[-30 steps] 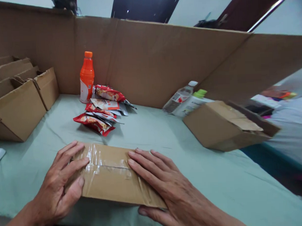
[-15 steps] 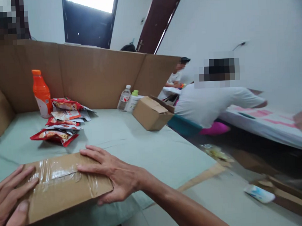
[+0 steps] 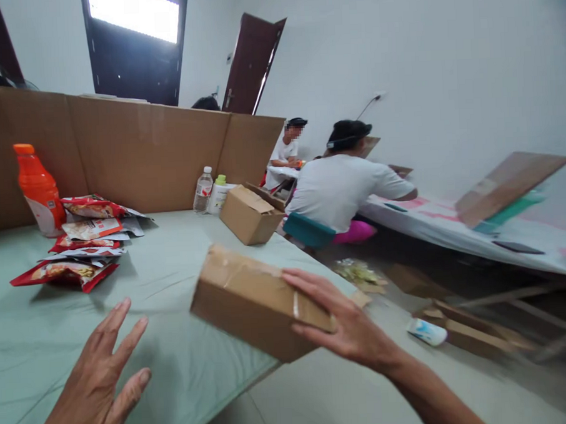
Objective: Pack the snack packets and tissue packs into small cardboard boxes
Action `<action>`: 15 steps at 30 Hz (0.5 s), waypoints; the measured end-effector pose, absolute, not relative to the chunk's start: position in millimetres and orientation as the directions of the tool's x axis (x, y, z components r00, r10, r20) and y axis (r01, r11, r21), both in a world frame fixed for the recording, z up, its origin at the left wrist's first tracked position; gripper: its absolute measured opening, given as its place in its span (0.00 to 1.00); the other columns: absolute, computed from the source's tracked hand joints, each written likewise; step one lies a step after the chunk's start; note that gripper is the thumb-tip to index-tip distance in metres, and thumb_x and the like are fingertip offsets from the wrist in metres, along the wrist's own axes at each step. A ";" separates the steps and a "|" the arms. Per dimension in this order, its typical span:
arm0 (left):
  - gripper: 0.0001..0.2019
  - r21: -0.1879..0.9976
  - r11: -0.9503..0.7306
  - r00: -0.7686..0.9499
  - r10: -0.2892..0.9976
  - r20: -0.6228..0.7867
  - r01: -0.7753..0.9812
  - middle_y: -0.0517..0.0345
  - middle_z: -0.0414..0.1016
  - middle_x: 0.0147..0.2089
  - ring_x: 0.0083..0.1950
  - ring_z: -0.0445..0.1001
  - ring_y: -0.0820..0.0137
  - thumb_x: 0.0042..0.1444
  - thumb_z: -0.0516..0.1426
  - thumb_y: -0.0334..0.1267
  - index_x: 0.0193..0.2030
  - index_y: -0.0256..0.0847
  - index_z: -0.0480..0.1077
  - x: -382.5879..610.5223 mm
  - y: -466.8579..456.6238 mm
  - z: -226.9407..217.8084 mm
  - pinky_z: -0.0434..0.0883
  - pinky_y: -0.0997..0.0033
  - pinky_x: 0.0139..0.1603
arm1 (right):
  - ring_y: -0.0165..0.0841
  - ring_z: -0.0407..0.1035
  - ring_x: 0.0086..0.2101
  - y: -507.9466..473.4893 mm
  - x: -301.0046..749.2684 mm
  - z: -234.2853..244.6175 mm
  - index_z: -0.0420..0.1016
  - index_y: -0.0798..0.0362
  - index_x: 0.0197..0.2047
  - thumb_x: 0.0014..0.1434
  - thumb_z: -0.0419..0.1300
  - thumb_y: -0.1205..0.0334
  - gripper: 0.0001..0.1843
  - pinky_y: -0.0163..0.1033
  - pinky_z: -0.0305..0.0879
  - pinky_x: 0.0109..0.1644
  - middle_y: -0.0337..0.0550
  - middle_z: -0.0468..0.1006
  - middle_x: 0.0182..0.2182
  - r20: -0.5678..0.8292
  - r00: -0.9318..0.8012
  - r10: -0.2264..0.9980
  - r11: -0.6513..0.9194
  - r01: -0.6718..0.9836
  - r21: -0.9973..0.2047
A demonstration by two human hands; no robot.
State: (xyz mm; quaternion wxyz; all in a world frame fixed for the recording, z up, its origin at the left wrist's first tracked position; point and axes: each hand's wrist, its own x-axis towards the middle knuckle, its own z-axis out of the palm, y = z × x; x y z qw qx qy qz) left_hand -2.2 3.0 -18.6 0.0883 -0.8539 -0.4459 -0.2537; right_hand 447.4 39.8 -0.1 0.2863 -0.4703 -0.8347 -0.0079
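Note:
A taped brown cardboard box [image 3: 249, 301] is gripped at its right end by my right hand [image 3: 334, 316], thumb on the near side and fingers over the top. The box is tilted above the right front edge of the table [image 3: 186, 366]; whether it touches the cloth I cannot tell. My left hand [image 3: 100, 376] is apart from the box, fingers spread over the green cloth and holding nothing. Beyond that hand lies a pile of red and white food packets [image 3: 91, 239] beside an orange bottle [image 3: 39, 191].
A cardboard screen [image 3: 153, 142] borders the table's back. Near it stand a clear bottle [image 3: 203, 192], a white bottle with a green cap [image 3: 220, 195] and an open small carton [image 3: 250, 216]. A seated person [image 3: 342, 184] works to the right. On the floor are a white container [image 3: 428, 332] and cartons [image 3: 476, 332].
My left hand has let go of the box and opened. My right hand has carried the box rightward to the table's edge, turning it. The view has swung right.

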 end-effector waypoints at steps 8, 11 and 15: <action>0.23 -0.022 -0.564 0.509 0.726 0.462 0.825 0.47 0.61 0.74 0.68 0.69 0.48 0.68 0.52 0.49 0.67 0.51 0.69 -36.6 18.0 -107.9 0.75 0.49 0.61 | 0.54 0.73 0.55 105.5 582.8 -26.2 0.72 0.54 0.61 0.55 0.57 0.36 0.39 0.58 0.70 0.59 0.60 0.77 0.57 0.479 0.107 0.871 0.034 0.960 -0.276; 0.23 -0.004 -0.541 0.493 0.764 0.416 0.841 0.48 0.64 0.73 0.69 0.68 0.48 0.69 0.52 0.48 0.69 0.52 0.67 -34.7 17.4 -114.7 0.70 0.45 0.66 | 0.53 0.74 0.54 135.6 583.0 -28.0 0.74 0.54 0.58 0.53 0.54 0.30 0.42 0.56 0.70 0.57 0.61 0.78 0.54 0.499 0.115 0.859 0.022 0.965 -0.260; 0.25 0.188 -0.487 0.466 0.873 0.147 0.853 0.42 0.58 0.76 0.74 0.60 0.43 0.68 0.55 0.45 0.70 0.47 0.65 -22.9 7.6 -95.1 0.63 0.36 0.70 | 0.58 0.74 0.50 144.6 562.5 -29.6 0.76 0.58 0.55 0.49 0.48 0.20 0.52 0.61 0.70 0.51 0.71 0.77 0.49 0.586 0.148 0.796 -0.004 0.971 -0.239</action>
